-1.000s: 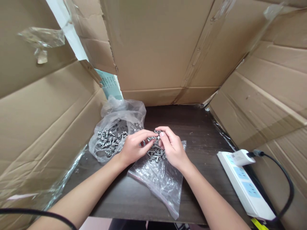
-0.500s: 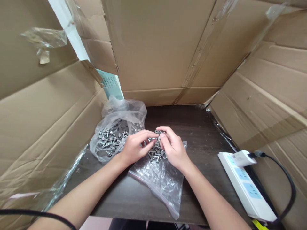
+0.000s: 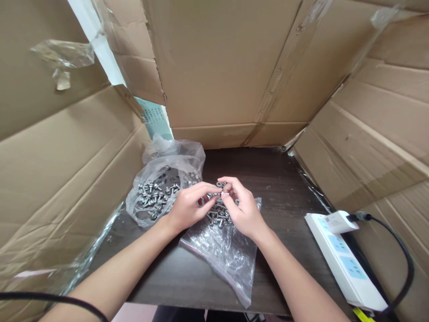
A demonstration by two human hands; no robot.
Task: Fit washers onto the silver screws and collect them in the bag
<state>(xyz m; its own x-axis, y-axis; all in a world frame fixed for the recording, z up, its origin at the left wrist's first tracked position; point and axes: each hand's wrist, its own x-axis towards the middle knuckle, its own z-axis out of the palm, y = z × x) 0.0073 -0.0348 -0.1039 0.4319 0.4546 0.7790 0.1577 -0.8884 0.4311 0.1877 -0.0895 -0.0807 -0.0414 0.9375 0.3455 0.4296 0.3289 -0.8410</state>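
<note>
From the head camera, both hands meet over a loose heap of small metal screws (image 3: 219,213) that lies on a flat clear plastic bag (image 3: 228,252) on the dark tabletop (image 3: 281,192). The left hand (image 3: 187,206) has its fingertips pinched together on one small screw part, and the right hand (image 3: 243,208) pinches the same small piece from the other side; both grips are closed on it, just above the heap. What exactly the piece is, a screw with a washer or a nut, is too small to tell.

As a judgement of progress: the work looks partly done. A second, crumpled plastic bag (image 3: 174,158) sits just left of the hands with a good number of screws (image 3: 152,199) inside it, while the heap under the hands holds a similar or somewhat smaller number. So a fair share seems handled and a fair share is left, though which pile is the finished one cannot be told.

Counting: two hands, two plastic bags, two groups of screws, each with dozens of pieces, too many and too tangled to count singly. One white power strip (image 3: 345,259) lies at the right edge of the tabletop with one white plug (image 3: 337,221) and a black cable (image 3: 398,264) in it. Cardboard walls (image 3: 234,67) stand around the tabletop on three sides.
</note>
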